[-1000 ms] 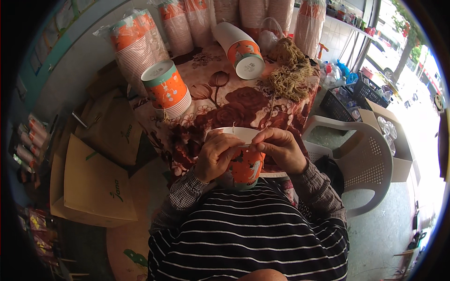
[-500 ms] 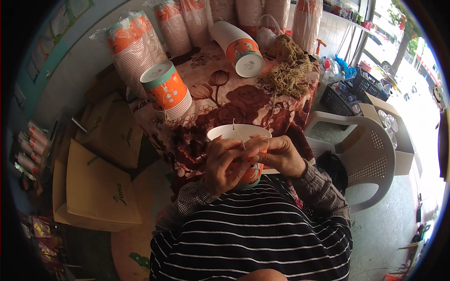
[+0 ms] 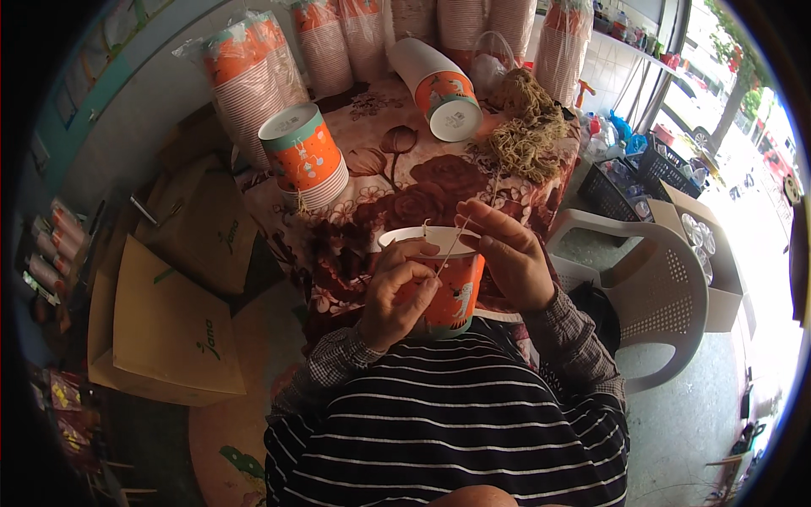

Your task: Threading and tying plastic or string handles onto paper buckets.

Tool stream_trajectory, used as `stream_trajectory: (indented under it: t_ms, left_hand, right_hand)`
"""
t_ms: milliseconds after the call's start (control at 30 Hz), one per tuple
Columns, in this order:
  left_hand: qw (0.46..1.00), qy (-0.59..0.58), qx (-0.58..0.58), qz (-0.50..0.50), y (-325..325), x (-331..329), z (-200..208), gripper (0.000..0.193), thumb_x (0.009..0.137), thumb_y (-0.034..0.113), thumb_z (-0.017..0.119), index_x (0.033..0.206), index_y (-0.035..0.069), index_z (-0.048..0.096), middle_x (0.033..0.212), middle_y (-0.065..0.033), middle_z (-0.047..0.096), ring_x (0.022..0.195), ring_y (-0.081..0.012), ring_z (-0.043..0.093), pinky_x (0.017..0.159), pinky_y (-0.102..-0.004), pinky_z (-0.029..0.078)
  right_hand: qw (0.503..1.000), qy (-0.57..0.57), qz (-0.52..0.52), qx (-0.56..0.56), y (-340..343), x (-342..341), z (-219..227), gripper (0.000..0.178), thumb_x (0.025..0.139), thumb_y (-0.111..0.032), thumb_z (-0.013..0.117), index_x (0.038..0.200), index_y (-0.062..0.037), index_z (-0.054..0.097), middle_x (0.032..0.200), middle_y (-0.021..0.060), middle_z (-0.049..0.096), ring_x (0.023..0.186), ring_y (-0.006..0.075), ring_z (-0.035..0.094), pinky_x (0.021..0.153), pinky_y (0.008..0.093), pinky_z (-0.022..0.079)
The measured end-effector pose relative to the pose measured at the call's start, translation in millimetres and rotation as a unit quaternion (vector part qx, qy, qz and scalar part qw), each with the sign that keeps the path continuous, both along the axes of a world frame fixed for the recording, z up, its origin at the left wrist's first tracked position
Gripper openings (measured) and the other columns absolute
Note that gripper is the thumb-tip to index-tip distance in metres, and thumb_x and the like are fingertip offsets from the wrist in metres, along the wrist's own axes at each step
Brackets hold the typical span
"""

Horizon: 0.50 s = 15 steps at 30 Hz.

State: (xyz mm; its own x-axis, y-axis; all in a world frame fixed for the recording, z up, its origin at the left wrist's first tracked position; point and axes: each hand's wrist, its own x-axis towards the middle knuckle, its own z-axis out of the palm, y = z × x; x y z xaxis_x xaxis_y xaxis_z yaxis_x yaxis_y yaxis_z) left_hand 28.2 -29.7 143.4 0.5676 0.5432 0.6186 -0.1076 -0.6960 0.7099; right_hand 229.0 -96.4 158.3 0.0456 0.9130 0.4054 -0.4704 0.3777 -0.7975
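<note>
An orange and green paper bucket [image 3: 460, 293] with a white inside stands upright against my striped apron at the table's near edge. Over its left side, my left hand [image 3: 395, 294] pinches one end of a thin tan string [image 3: 450, 253]. The string slants up to my right hand [image 3: 514, 258], whose thumb and fingertips close on it above the bucket's right rim. A short bit of string [image 3: 425, 227] sticks up at the far rim. Farther back on the right lies a tangled heap of tan string [image 3: 530, 127].
A stack of upturned buckets [image 3: 306, 156] stands at the table's left, and another stack [image 3: 435, 89] lies on its side. Plastic-wrapped bucket stacks [image 3: 245, 72] line the back. Cardboard boxes [image 3: 182, 329] sit left; a plastic chair [image 3: 667, 279] stands right.
My hands have moved apart, the right one up and to the right, drawing the string straight between them. More of the bucket's front now shows.
</note>
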Motion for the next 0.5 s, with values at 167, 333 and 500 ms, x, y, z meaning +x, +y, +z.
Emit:
stream_trajectory:
  t_ms: [167, 333, 500]
  left_hand:
    - [0.993, -0.029, -0.1, -0.056, 10, -4, -4, 0.012, 0.088, 0.014, 0.061, 0.081, 0.004, 0.064, 0.117, -0.0121, 0.059, 0.117, -0.0265, 0.051, 0.103, -0.0405, 0.035]
    - [0.999, -0.009, -0.022, -0.025, 13, -3, -1, 0.013, 0.087, 0.015, 0.061, 0.079, 0.005, 0.063, 0.114, -0.0106, 0.061, 0.114, -0.0259, 0.052, 0.102, -0.0401, 0.035]
    - [0.992, 0.047, 0.111, 0.021, 13, 0, -2, 0.008, 0.081, 0.012, 0.063, 0.079, 0.005, 0.061, 0.113, -0.0083, 0.061, 0.106, -0.0245, 0.055, 0.097, -0.0398, 0.036]
  right_hand:
    - [0.996, 0.068, -0.036, -0.042, 7, 3, -8, 0.036, 0.097, -0.004, 0.049, 0.132, 0.0008, 0.051, 0.128, 0.0127, 0.058, 0.116, 0.0224, 0.057, 0.101, 0.0362, 0.044]
    - [0.984, 0.127, -0.083, -0.095, 8, 11, -8, 0.017, 0.097, -0.006, 0.05, 0.108, 0.0, 0.061, 0.097, 0.0089, 0.065, 0.089, 0.0189, 0.065, 0.081, 0.0306, 0.053]
    - [0.985, 0.134, -0.056, -0.096, 13, 23, -18, 0.012, 0.097, -0.011, 0.057, 0.099, -0.0007, 0.063, 0.08, 0.0008, 0.06, 0.064, 0.0085, 0.055, 0.058, 0.0226, 0.047]
